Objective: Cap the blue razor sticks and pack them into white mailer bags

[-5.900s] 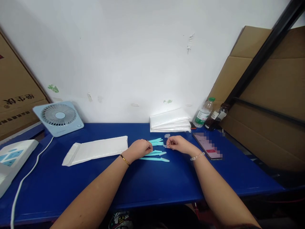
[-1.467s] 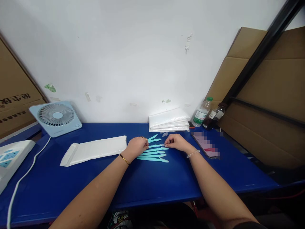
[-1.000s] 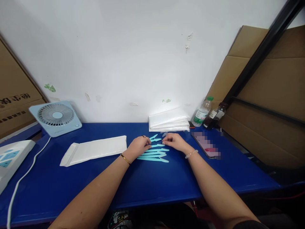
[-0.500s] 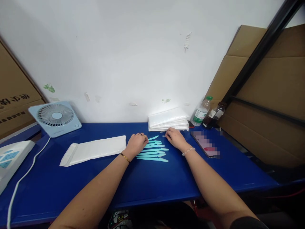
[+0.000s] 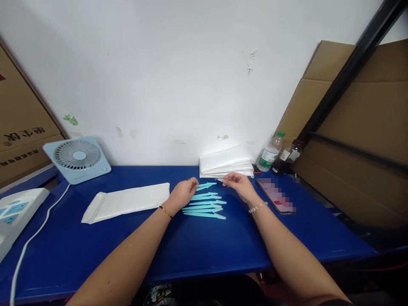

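Observation:
Several turquoise eyebrow razors [image 5: 204, 207] lie side by side on the blue table, their tips toward the right. My left hand [image 5: 185, 192] is closed, its fingertips pinching the handle end of a turquoise eyebrow razor [image 5: 207, 186] at the far side of the row; another may lie against it. My right hand [image 5: 236, 183] pinches a small translucent piece [image 5: 219, 180], perhaps a blade cap, just right of that razor's tip. Left of my left hand is a long white padded pouch [image 5: 127, 200], lying flat.
A stack of white pouches [image 5: 226, 162] sits against the wall. To the right are a phone [image 5: 274, 195], a green-capped bottle [image 5: 270, 154] and a dark bottle [image 5: 287, 159]. A blue fan [image 5: 78, 157], white cable [image 5: 41, 229] and white device [image 5: 19, 212] stand left.
My left hand has lifted a razor slightly away from the row, its tip shifting right. My right hand has turned and risen a little with the translucent piece between its fingertips.

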`<state>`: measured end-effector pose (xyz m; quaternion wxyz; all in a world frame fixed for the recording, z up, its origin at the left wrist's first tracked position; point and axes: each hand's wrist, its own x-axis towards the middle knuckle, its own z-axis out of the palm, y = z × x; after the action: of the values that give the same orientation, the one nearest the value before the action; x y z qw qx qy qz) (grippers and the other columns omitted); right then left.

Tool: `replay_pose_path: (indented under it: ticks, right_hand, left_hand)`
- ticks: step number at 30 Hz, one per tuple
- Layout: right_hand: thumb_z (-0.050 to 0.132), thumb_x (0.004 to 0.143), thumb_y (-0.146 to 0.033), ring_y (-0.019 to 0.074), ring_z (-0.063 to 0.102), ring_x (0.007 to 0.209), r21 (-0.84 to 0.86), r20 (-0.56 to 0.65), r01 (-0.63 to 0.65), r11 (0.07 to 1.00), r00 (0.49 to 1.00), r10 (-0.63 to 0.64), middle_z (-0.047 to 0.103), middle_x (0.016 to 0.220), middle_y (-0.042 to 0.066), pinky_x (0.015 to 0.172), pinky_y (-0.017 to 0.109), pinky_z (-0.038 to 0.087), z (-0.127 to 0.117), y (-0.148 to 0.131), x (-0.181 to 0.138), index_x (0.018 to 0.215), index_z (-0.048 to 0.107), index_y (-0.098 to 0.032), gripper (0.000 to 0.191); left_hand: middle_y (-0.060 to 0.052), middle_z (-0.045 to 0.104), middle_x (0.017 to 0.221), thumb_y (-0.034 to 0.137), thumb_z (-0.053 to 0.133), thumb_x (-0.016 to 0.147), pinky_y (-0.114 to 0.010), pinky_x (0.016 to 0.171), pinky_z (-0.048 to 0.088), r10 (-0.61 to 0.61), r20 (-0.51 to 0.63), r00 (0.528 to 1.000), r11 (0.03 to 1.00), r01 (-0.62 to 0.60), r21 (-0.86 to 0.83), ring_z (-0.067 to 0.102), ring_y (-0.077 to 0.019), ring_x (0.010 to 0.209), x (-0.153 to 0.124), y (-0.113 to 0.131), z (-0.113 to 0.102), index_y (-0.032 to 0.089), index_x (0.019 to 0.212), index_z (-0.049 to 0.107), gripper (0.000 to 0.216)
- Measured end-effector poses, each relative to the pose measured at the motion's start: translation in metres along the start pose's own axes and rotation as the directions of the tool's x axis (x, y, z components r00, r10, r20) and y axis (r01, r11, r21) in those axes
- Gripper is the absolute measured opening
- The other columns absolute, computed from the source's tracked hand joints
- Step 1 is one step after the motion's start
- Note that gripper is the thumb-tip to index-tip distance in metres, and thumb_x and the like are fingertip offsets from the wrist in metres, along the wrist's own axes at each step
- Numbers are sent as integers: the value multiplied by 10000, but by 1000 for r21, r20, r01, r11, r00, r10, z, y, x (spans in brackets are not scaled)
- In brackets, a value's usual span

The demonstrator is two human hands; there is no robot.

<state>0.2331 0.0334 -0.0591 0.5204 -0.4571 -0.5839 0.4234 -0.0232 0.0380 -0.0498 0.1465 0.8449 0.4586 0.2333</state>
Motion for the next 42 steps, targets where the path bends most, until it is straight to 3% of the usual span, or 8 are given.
replay_pose_path:
  ticks: [13,19,22,26,29,34,38,42]
  right_hand:
    - [810,596,-341,164,656,708,59,93,-3,998,996,-2,715,749,35,733,319,518,11,7,-3,777,695,-174,272]
    - [783,631,-353,183,662,731,-31,236,-18,999,972,25,719,776,50,732,329,516,7,2,-5,808,700,-163,272]
    - [684,737,-362,182,653,739,-161,187,43,986,982,-12,709,799,54,739,333,511,-7,7,1,868,690,-167,235]
    - [568,798,-238,201,632,804,-560,-7,129,818,987,-160,693,880,65,793,368,492,-27,25,13,915,689,-189,175]
    - [555,803,-175,219,610,919,-737,96,220,640,970,-222,672,979,82,869,375,462,-31,37,19,959,704,-203,218]
    - [562,793,-110,201,613,850,-849,176,224,478,974,-144,658,941,94,805,312,461,-27,37,21,918,708,-173,202]
    - [599,794,-184,188,595,767,-867,178,221,447,975,-136,640,859,82,730,293,449,-24,32,19,851,690,-168,109]
    - [593,758,-146,165,578,693,-828,150,207,521,977,-150,638,745,42,681,278,432,-23,31,17,698,639,-178,82]
  left_hand:
    - [17,566,696,312,406,871,-237,598,358,-14,34,999,980,21,-199,514,-134,643,1,-2,5,202,845,545,180]
    - [-4,639,746,390,440,857,-235,586,382,-7,137,991,979,34,-200,555,-143,664,-1,4,3,192,846,619,267]
    - [-20,676,821,424,484,840,-242,637,406,29,185,982,990,-3,-141,594,-161,738,-2,7,0,203,848,661,283]
    - [-32,685,954,347,518,830,-281,785,409,19,111,994,997,-27,67,603,-195,906,-2,7,-1,224,902,681,217]
    - [-39,681,979,320,551,810,-303,822,396,-10,113,994,987,-8,159,594,-212,959,-1,3,3,230,912,684,191]
    - [-20,684,870,277,556,805,-290,784,385,-37,147,988,984,10,179,605,-199,894,0,2,7,229,780,671,127]
    - [-11,685,865,268,557,802,-280,747,380,-70,163,984,984,42,172,608,-191,877,-1,6,4,225,741,660,127]
    - [-9,687,835,228,545,796,-267,708,381,-71,173,982,983,40,179,615,-180,827,-2,8,2,214,714,641,126]
